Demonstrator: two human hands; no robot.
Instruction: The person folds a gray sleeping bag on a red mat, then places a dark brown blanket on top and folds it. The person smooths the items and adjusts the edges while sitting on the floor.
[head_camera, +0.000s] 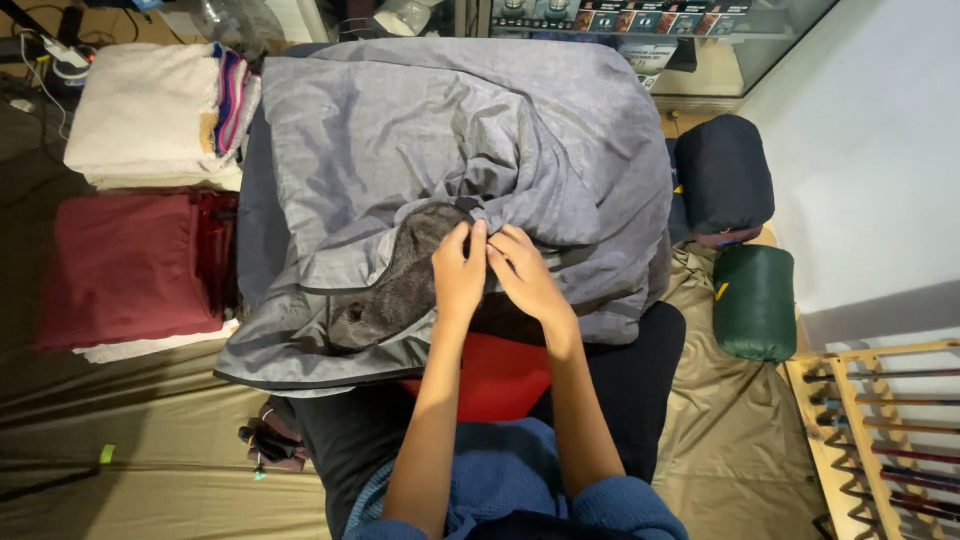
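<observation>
On our lap, our left hand (458, 272) and right hand (527, 272) pinch the grey bag (440, 130) edge, fingers clamped on fabric beside its dark lining (400, 285).

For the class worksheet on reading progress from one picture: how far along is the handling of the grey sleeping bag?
Done: two bags, navy and green, lie rolled at the right. In hand: left hand and right hand pinch the grey sleeping bag at its opening edge. Left: it lies spread out and crumpled, its dark lining exposed.

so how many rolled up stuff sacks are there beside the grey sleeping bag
2: a navy stuff sack at the bag's right edge, and a green stuff sack just below it. Others may be hidden under the fabric.
</observation>
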